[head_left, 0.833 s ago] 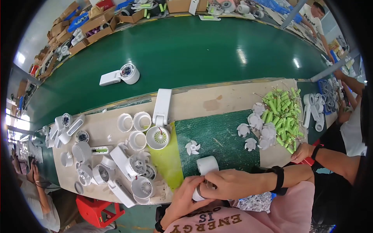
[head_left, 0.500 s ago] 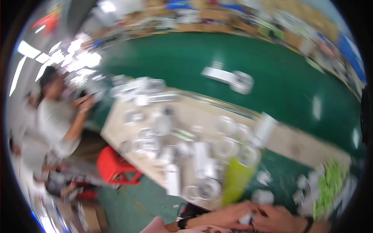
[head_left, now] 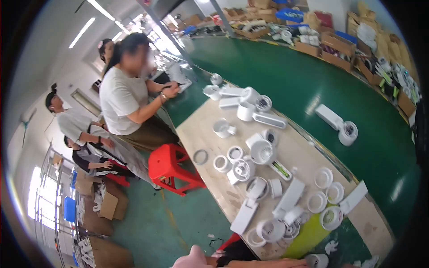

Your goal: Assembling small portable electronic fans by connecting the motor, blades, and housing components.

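Only a strip of my left hand [head_left: 292, 262] shows at the lower edge, with its forearm coming in from the left. Its fingers are cut off by the rim of the picture. Close beside it is a white cup-shaped part [head_left: 316, 260]. My right hand lies outside the picture. Just beyond the left hand, a yellow-green sheet [head_left: 308, 234] covers part of the table, and a white ring-shaped housing with a grille [head_left: 331, 217] sits at its edge. A small white fan blade piece [head_left: 331, 246] rests on the dark green surface to the right.
White fan housings, handles and rings lie scattered over the beige tabletop [head_left: 201, 125]. One fan-shaped piece [head_left: 347, 132] is on the green surface beyond. A red stool [head_left: 172, 165] stands at left, near a standing person [head_left: 125, 100]. Boxes [head_left: 335, 47] line the far side.
The view has swung left and up. Both hands were at the lower edge around a small white thing; now only part of the left shows and the right is out of sight.
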`<state>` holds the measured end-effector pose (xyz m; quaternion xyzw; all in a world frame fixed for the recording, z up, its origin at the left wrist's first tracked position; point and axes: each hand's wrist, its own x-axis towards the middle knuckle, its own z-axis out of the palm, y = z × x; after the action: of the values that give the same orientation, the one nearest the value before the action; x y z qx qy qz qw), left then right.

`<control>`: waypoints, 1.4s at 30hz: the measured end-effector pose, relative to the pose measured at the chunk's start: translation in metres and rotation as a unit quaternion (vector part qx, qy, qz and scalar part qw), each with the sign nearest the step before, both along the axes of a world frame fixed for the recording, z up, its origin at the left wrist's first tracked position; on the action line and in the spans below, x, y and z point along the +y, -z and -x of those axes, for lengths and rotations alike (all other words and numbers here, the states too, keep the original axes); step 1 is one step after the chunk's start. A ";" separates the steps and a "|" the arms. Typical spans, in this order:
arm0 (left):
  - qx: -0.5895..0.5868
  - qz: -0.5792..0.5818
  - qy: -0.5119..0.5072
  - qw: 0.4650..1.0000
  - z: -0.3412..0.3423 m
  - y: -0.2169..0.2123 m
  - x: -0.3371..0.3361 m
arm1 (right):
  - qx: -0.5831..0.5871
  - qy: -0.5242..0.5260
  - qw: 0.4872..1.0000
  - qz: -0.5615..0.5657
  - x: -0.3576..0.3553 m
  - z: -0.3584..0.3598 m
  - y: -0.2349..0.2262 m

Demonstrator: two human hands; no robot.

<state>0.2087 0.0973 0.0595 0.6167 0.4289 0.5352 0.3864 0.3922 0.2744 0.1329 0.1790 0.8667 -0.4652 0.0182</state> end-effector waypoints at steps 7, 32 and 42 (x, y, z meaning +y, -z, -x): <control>-0.005 0.023 -0.034 0.999 -0.004 0.005 -0.001 | -0.001 0.076 0.976 -0.203 0.007 0.039 -0.006; -0.213 0.176 -0.051 0.960 -0.039 0.011 -0.023 | 0.002 0.485 0.856 -0.181 -0.114 -0.103 0.055; -0.238 0.205 -0.043 0.948 -0.049 0.010 -0.028 | -0.054 0.458 0.821 -0.338 -0.076 -0.100 0.070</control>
<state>0.2582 0.0693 0.0496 0.3601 0.4507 0.5830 0.5722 0.4917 0.1986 0.0633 0.5747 0.7855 -0.0878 -0.2120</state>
